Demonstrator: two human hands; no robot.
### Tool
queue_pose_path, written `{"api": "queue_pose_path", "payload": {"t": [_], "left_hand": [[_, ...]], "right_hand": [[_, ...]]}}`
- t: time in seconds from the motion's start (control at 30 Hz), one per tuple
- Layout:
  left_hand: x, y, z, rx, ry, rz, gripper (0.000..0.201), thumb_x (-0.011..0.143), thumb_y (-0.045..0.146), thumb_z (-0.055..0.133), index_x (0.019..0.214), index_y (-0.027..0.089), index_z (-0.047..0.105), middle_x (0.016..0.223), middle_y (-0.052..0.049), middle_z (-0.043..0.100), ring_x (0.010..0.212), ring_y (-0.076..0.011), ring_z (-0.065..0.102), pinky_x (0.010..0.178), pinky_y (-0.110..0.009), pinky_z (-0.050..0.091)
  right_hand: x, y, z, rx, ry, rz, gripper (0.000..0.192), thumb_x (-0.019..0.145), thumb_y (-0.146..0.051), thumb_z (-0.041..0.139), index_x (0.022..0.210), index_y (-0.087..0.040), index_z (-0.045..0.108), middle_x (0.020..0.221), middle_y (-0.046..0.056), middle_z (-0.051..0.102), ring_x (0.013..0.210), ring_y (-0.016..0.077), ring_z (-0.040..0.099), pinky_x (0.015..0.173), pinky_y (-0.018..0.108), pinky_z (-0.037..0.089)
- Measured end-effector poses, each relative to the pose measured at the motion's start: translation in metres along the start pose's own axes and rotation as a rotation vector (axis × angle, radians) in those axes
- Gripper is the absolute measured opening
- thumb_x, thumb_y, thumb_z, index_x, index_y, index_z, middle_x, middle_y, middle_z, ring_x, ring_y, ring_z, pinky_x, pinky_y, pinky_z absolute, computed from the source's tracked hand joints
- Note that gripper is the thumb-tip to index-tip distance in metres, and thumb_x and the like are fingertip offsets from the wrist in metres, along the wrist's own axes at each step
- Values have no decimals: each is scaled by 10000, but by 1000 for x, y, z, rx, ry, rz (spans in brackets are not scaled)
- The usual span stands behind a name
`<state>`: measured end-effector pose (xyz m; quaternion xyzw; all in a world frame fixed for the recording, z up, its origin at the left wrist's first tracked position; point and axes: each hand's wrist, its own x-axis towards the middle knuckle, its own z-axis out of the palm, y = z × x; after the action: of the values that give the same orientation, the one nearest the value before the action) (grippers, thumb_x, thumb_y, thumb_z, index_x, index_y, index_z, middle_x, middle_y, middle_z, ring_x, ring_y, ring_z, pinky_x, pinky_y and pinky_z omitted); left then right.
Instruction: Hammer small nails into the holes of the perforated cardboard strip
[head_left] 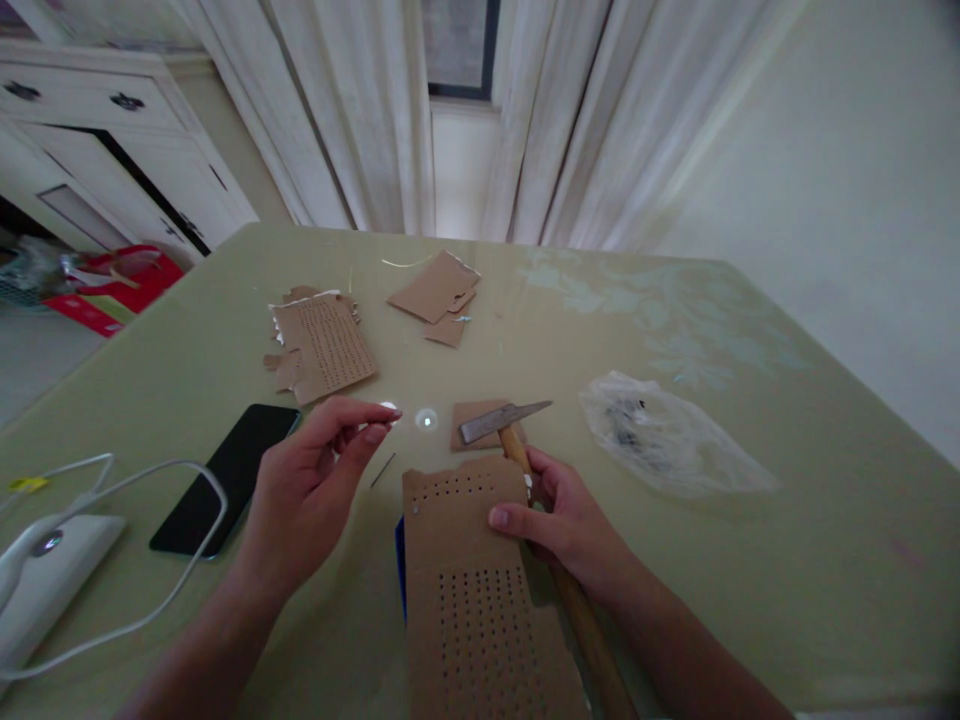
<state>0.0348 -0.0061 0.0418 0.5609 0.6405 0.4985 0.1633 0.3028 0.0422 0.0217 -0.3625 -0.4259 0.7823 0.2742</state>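
Nearest, a brown corrugated cardboard sheet punched with rows of small holes (480, 600) is lying on the pale green counter (750, 560), running off the bottom of the view, with a blue edge of something showing beneath its left side. The right hand (559, 515) is curling around the light wooden handle of a hammer with a grey metal head (504, 420), its thumb pressing on the sheet's right edge; the hammer head is resting over a small brown cardboard scrap (476, 418). The left hand (311, 480) is hovering just left of the sheet, its thumb and forefinger pinching together on something too small to make out, and a thin dark nail (382, 470) is lying on the counter between that hand and the sheet. Farther left, a black smartphone (225, 475) is lying flat, beside a white device with a looping white cable (45, 570). To the right, well apart, a crumpled clear plastic bag (667, 430) is sitting. Beyond, a second perforated brown cardboard piece (322, 345) is lying on torn scraps, and a stack of plain brown cardboard pieces (439, 290) is sitting near the far edge, before pale curtains (360, 110).
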Motion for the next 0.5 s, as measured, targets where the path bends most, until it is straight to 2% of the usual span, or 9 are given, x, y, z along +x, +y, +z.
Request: {"api": "queue_pose_path", "payload": {"t": [0.07,0.17,0.23,0.3,0.37,0.43,0.5], "left_hand": [[-5,10,3,-178,29,49,99,1025,360,739,1031,268,775,957,-21,782,848,-187,722,738,-305,587],[-10,8,11,-343,18,76,98,1004,335,790,975,252,747,882,-8,775,799,-167,742,724,-275,620],[-13,-1,15,-363,-26,47,104,1008,327,789,975,243,737,877,-12,770,810,-162,744,738,-263,625],[-18,-7,20,-354,-23,-6,101,1036,329,752,1001,239,721,907,-19,757,828,-155,725,749,-255,616],[-25,-10,26,-370,48,-61,126,1075,351,688,1019,239,683,941,-18,729,768,-134,664,691,-238,584],[-33,-7,34,-390,122,-115,157,1108,378,625,1028,243,640,965,-16,705,718,-125,608,635,-233,550],[-39,-4,45,-403,156,-145,180,1122,404,593,1030,250,609,988,-20,697,736,-134,607,643,-245,548]], "right_hand": [[1,1,-1,-21,16,-6,625,744,-388,1028,1255,-205,718,1179,101,840,1032,284,817,909,407,653],[1,0,0,-35,41,-17,613,723,-393,1041,1209,-196,725,1140,98,840,976,266,814,883,387,653],[1,-2,0,-36,58,-12,573,736,-417,1034,1169,-194,733,1058,71,832,817,203,786,736,309,641],[0,-4,0,-62,94,-3,533,754,-451,1021,1125,-194,738,886,10,782,570,107,645,498,211,514],[0,-5,-1,-111,130,5,521,763,-490,1009,1090,-193,735,755,-42,697,437,49,468,370,177,348],[0,-6,-1,-148,154,6,531,757,-521,1006,1063,-192,722,732,-50,668,416,37,414,350,179,316],[0,-6,-2,-176,162,19,557,739,-530,1013,1065,-191,714,780,-28,695,441,46,440,360,187,343]]}}
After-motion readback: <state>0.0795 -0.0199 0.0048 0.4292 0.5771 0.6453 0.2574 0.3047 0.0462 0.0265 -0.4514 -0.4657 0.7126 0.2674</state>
